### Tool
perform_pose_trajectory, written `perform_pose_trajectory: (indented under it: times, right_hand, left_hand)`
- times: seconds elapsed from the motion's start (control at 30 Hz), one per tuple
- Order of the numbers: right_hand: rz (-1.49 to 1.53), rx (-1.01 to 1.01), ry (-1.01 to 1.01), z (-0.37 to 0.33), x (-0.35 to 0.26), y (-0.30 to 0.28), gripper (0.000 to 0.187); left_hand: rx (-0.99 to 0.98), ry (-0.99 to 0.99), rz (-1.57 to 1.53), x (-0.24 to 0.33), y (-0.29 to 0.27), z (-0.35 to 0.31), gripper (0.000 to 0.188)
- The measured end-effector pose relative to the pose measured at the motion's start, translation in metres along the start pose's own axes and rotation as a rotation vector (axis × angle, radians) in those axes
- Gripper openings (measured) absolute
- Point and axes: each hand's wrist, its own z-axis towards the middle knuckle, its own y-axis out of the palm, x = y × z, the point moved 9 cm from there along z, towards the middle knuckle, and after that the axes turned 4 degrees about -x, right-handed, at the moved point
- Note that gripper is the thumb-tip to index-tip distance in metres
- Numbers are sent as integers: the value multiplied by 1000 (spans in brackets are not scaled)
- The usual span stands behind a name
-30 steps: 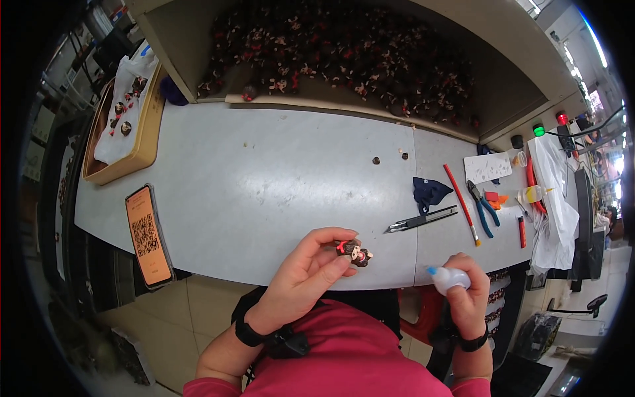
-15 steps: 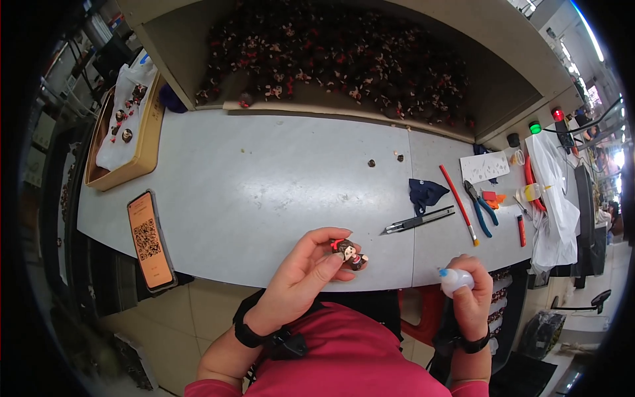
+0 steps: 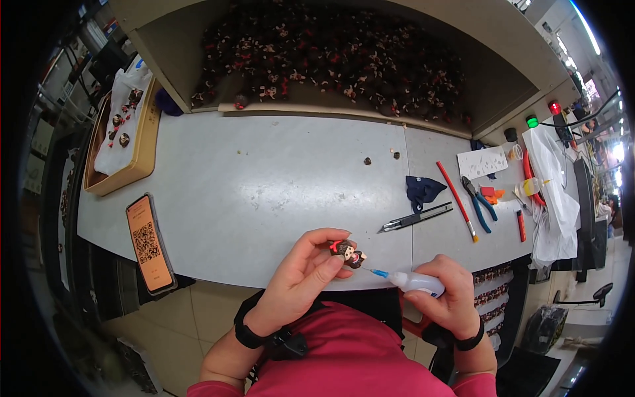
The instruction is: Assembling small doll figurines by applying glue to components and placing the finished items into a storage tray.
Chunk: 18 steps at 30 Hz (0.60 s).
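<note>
A small doll figurine (image 3: pixel 347 253) with brown hair, a red bow and a dark body is pinched between the thumb and fingers of my left hand (image 3: pixel 306 268). My right hand (image 3: pixel 450 291) grips a white squeeze bottle (image 3: pixel 418 282), tipped on its side. Its blue nozzle with a thin needle (image 3: pixel 378 272) points left, and the needle's end is at or close beside the figurine's lower part. Whether it touches cannot be made out. Both hands are over the near edge of the grey table (image 3: pixel 264 172).
A utility knife (image 3: pixel 415 217), dark cloth (image 3: pixel 423 192), red brush (image 3: pixel 458 202) and blue-handled pliers (image 3: pixel 479 205) lie to the right. At left are a phone (image 3: pixel 151 245) and a tan box (image 3: pixel 142 152). Many figurine parts (image 3: pixel 331 59) fill the shelf behind; two small dark pieces (image 3: pixel 368 161) lie before it.
My right hand has turned the bottle sideways and brought it left, so its needle is now by the figurine. My left hand stays nearly in place, the figurine slightly turned.
</note>
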Motion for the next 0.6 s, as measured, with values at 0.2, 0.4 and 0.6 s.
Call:
perform_pose_trajectory:
  times: [0.2, 0.4, 0.6]
  right_hand:
    - [-43, -14, -12, 2, -3, 3, 28]
    - [-73, -18, 1, 3, -4, 3, 27]
    - [-75, -20, 1, 2, -4, 4, 27]
  left_hand:
    - [4, 1, -4, 0, 0, -1, 31]
    - [-4, 2, -13, -2, -1, -1, 31]
    - [-8, 7, -2, 0, 0, -1, 31]
